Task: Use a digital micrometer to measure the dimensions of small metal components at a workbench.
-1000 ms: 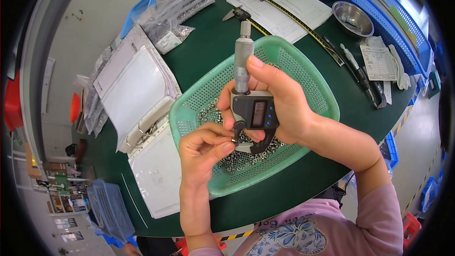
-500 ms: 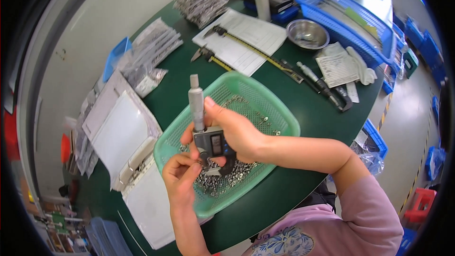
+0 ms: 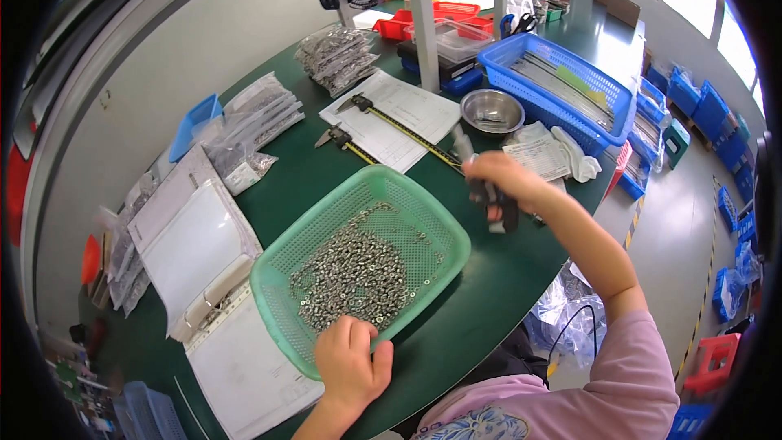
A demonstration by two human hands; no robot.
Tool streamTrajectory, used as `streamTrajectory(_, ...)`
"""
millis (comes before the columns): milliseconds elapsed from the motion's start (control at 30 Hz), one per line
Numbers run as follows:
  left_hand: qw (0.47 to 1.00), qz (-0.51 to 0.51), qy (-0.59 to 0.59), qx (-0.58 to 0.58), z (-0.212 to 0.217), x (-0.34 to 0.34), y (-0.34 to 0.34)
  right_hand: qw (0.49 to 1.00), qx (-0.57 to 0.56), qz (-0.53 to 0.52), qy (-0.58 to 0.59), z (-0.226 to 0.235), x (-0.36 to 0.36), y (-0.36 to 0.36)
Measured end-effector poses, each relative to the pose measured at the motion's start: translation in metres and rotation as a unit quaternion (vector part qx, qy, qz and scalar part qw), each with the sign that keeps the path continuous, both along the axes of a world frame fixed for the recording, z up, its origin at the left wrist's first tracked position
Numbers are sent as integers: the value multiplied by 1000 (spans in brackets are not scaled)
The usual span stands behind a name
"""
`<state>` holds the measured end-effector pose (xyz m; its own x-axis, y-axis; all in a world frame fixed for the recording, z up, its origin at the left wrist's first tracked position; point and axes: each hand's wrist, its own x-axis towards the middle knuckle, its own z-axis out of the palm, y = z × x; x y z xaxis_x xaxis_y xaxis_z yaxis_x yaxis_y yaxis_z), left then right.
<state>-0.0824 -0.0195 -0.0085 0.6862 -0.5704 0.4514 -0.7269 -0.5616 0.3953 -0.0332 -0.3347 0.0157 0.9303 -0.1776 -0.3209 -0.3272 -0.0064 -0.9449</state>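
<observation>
Shiny metal nuts (image 3: 358, 273), plastic basket (image 3: 423, 220)

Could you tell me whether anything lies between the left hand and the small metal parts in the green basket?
Nothing visible does: the left hand rests at the near rim of the basket, its fingers already reaching the parts.

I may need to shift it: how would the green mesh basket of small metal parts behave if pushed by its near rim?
Green mesh basket: thin plastic, likely flexes. The pile of small metal parts probably makes it heavy and shifts when tilted. It would likely slide on the green table.

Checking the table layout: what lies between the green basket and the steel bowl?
In the head view, a yellow caliper on a paper sheet.
</observation>
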Motion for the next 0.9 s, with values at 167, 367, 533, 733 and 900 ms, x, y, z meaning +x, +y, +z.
streamTrajectory(167,992,44,-81,82,-11,-9,-11,989,-64,106,82,-21,-7,13)
streamTrajectory(367,968,181,-68,159,-16,3,-12,951,-263,133,90,-25,4,20)
streamTrajectory(533,962,210,-66,163,-17,25,-21,889,-445,104,-34,-43,9,23)
streamTrajectory(733,945,269,-46,182,-16,77,-23,835,-539,71,-86,-57,11,34)
streamTrajectory(900,937,292,-40,186,-17,116,-17,786,-559,20,-262,-73,11,35)
